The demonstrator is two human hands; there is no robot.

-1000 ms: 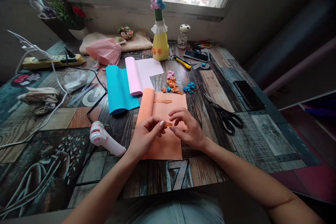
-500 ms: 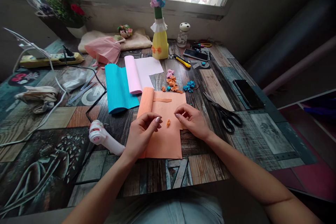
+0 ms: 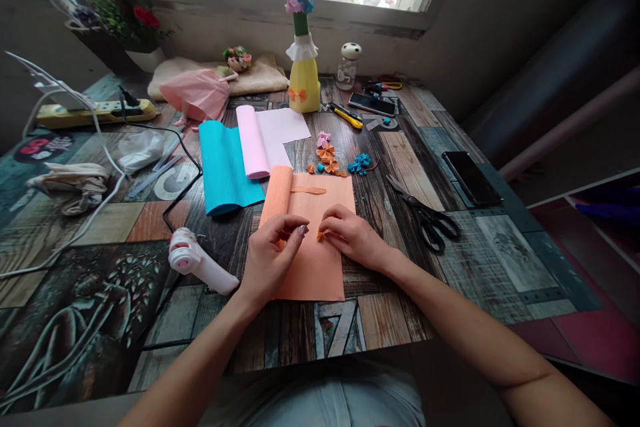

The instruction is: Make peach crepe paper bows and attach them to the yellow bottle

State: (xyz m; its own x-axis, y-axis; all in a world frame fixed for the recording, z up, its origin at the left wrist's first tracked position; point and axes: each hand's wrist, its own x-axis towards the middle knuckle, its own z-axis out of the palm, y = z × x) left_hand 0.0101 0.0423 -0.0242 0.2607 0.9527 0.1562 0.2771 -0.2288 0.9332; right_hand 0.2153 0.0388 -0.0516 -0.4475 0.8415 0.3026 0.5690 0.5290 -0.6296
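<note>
Flowers [image 3: 327, 155] are lying made beyond the orange sheet [image 3: 315, 280], a strip [image 3: 309, 191] seemingly waiting on it — right hand [image 3: 353, 237] pinching a twist [image 3: 319, 237], left hand's [image 3: 270, 250] fingers curling, hold unclear.

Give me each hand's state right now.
Left hand: fingers curled; whether holding anything cannot be told.
Right hand: fingertips at a small, crumpled orange paper piece; grip cannot be told.

Peach-orange crepe paper [image 3: 311, 283] lies partly unrolled, its roll along the left; a small crumpled orange piece [image 3: 319, 237] is over its middle.
</note>
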